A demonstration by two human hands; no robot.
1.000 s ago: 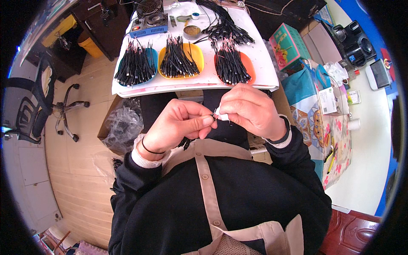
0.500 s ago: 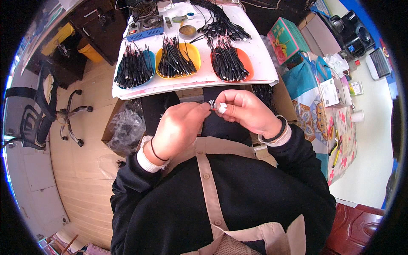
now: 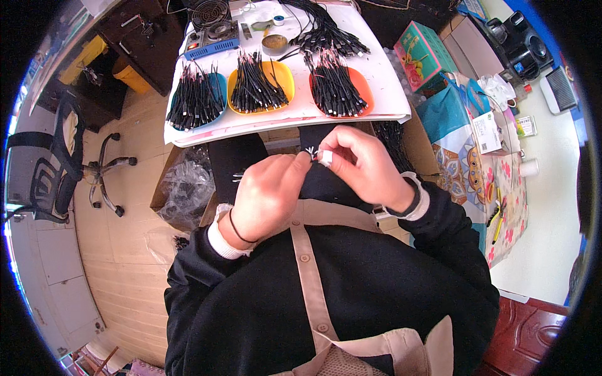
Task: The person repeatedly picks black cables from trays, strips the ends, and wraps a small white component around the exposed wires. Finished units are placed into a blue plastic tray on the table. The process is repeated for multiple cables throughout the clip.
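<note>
Just past the table's near edge, above my lap, my two hands meet. My left hand (image 3: 268, 195) is closed, with thumb and forefinger pinching a thin cable whose end (image 3: 311, 151) fans out into pale strands. Beside it, the thumb and forefinger of my right hand (image 3: 367, 164) press together at the strands, and a white wrap (image 3: 326, 158) covers the thumb tip. Some pale wire tips (image 3: 238, 177) poke out left of my left hand. Most of the cable is hidden by my fingers.
On the white table (image 3: 263, 125), black cables fill a blue tray (image 3: 224, 94), a yellow tray (image 3: 286, 78) and an orange tray (image 3: 365, 88). Behind them are a blue device (image 3: 213, 49), a round tin (image 3: 274, 44) and a cable heap (image 3: 326, 37). Clear plastic bags (image 3: 186, 188) lie lower left.
My right hand has turned slightly, its fingers drawing closer over the strands. My left hand has shifted slightly right and down, showing wire tips at its left.
</note>
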